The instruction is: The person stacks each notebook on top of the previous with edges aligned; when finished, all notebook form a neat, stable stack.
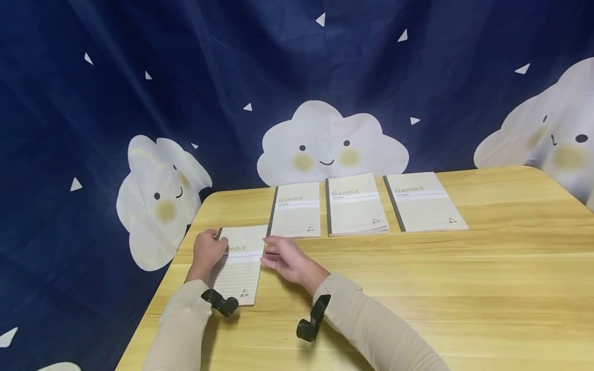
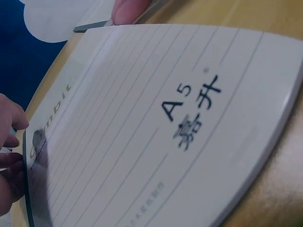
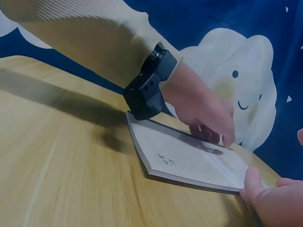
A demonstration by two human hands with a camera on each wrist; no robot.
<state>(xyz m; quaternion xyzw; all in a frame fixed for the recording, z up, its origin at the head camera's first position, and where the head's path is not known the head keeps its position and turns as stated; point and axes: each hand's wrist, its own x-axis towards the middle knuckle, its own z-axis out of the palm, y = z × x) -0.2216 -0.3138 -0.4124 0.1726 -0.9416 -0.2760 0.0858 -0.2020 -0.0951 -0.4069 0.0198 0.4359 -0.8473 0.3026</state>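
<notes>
While three Gambit notebooks (image 1: 355, 214) lie lined up at the far side, the left hand (image 1: 209, 252) and right hand (image 1: 289, 260) grip the near-left notebook (image 1: 238, 273) by opposite edges, seemingly the last unaligned.

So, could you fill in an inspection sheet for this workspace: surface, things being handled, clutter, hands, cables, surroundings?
Surface: wood-grain table.
Things handled: front notebook between the hands; further back, in a row from left to right, second notebook, third notebook and fourth notebook.
Clutter: nothing seen.
Hands: left hand at the front notebook's dark spine, right hand at its opposite edge; left wrist camera and right wrist camera worn.
Cables: nothing seen.
Surroundings: dark blue cloth with smiling white clouds.
</notes>
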